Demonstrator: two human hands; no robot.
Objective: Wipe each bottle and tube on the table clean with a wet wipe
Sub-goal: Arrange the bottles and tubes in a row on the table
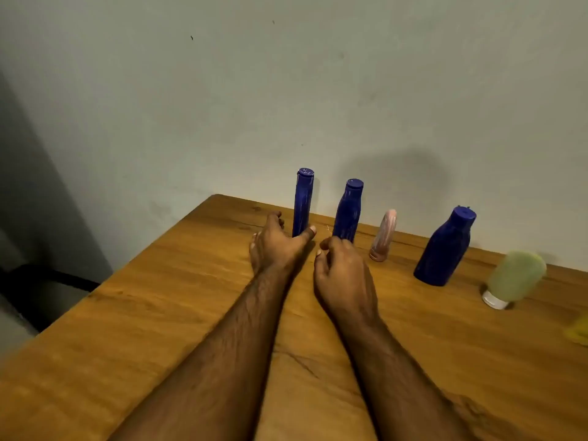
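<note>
Along the back of the wooden table (pixel 159 313) stand a tall blue tube (pixel 303 202), a blue bottle (pixel 347 214), a pink tube (pixel 383 237) on its cap, a larger blue bottle (pixel 444 248) and a pale green tube (pixel 514 278) on its white cap. My left hand (pixel 273 246) is open just in front of the tall blue tube, thumb near its base, holding nothing. My right hand (pixel 342 272) is loosely curled in front of the blue bottle, and nothing shows in it. No wet wipe is visible.
A yellow object (pixel 577 332) is cut off by the right edge of the view. A pale wall (pixel 286 90) rises directly behind the bottles. The table's left edge runs diagonally, with dark floor and a grey surface (pixel 38 218) beyond it.
</note>
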